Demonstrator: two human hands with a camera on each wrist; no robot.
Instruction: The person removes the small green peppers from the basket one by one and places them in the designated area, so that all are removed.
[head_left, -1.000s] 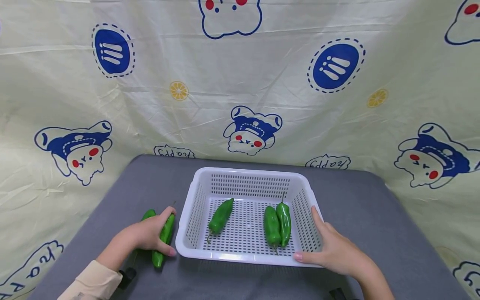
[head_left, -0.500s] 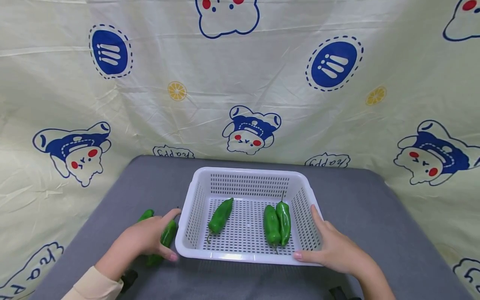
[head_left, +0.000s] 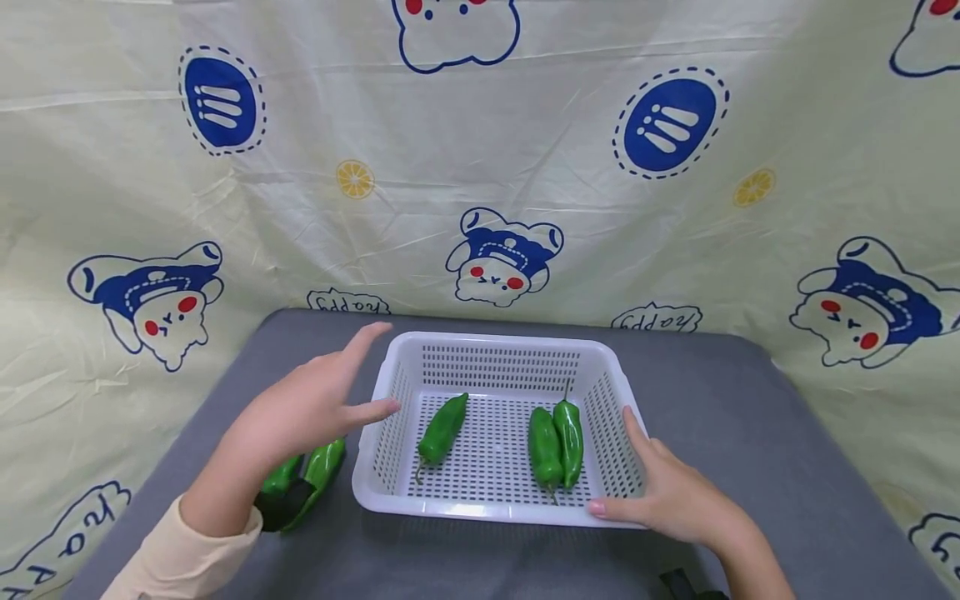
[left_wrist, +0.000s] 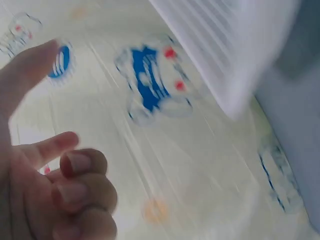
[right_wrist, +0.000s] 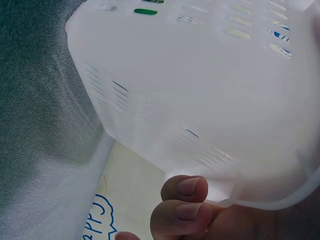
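A white slotted plastic basket (head_left: 487,512) stands on the table with three green peppers inside: one pepper (head_left: 444,429) at left, and a pepper (head_left: 543,448) lying against another pepper (head_left: 569,442) at right. My right hand (head_left: 671,496) holds the basket's front right corner, thumb on the rim; in the right wrist view its fingers (right_wrist: 186,205) curl under the rim. My left hand (head_left: 318,400) is raised by the basket's left side, empty, thumb and index finger spread. The left wrist view shows its other fingers (left_wrist: 85,195) loosely bent.
More green peppers (head_left: 322,467) lie on the grey tabletop (head_left: 701,408) left of the basket, partly hidden by the left forearm and its black wrist strap (head_left: 281,507). A printed cloth (head_left: 300,225) hangs behind the table and along its sides.
My left hand, earlier low around a green pepper beside the basket, has let it go and risen up and away toward the basket's far left corner. The right hand and basket stay put.
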